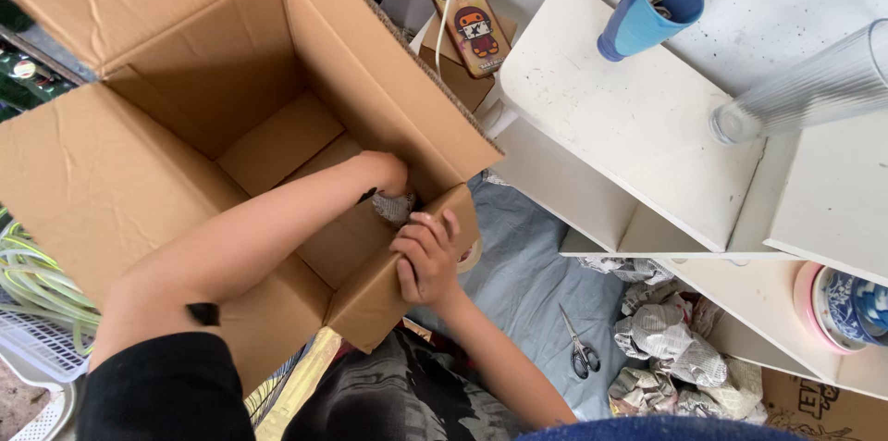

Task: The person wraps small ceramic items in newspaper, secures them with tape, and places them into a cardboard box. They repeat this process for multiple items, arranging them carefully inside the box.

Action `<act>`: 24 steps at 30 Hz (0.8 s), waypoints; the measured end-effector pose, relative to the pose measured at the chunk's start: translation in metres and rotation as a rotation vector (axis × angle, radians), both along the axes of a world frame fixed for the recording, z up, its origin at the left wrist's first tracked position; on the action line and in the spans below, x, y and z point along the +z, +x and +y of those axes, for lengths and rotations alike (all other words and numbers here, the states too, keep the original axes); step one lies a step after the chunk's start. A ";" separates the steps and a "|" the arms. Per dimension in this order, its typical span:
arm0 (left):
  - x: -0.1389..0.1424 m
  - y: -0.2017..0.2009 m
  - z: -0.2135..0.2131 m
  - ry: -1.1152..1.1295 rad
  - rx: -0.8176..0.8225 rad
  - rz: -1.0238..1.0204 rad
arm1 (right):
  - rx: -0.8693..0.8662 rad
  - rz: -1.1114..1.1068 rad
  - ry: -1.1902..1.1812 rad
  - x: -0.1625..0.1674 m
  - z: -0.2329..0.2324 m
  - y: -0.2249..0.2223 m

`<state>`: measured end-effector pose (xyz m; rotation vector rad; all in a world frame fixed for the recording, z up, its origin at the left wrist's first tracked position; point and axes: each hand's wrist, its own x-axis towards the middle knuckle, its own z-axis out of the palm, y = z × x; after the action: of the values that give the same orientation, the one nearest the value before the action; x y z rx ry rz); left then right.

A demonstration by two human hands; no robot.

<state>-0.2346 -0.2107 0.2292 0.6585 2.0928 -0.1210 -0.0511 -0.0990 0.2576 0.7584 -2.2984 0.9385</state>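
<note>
A large open brown cardboard box (111, 173) fills the left half of the view, its flaps spread out. My left hand (381, 173) reaches down inside it and is closed on a crumpled wad of newspaper (393, 208) near the box's right corner. My right hand (427, 254) grips the near flap of the box from outside, fingers curled over its edge.
White shelves (629, 117) stand to the right with a blue cup (647, 11) and a clear ribbed tumbler (805, 89) on top. Scissors (581, 348) and crumpled newspaper (671, 348) lie on a grey cloth. A phone (470, 26) rests on a small box. Patterned bowls (846, 307) sit at far right.
</note>
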 end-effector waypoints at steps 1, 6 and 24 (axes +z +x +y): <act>0.013 0.003 -0.011 0.054 0.034 0.118 | -0.006 0.010 -0.022 -0.002 0.002 -0.005; 0.082 0.050 -0.089 0.422 0.276 0.494 | -0.016 0.005 -0.059 -0.006 0.003 -0.014; 0.130 0.142 -0.103 0.371 0.211 -0.017 | -0.029 -0.049 0.004 0.018 -0.023 -0.015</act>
<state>-0.0930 -0.3140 0.3588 0.6462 2.1733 0.3988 -0.0660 -0.1217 0.2760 0.7096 -2.3479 0.9498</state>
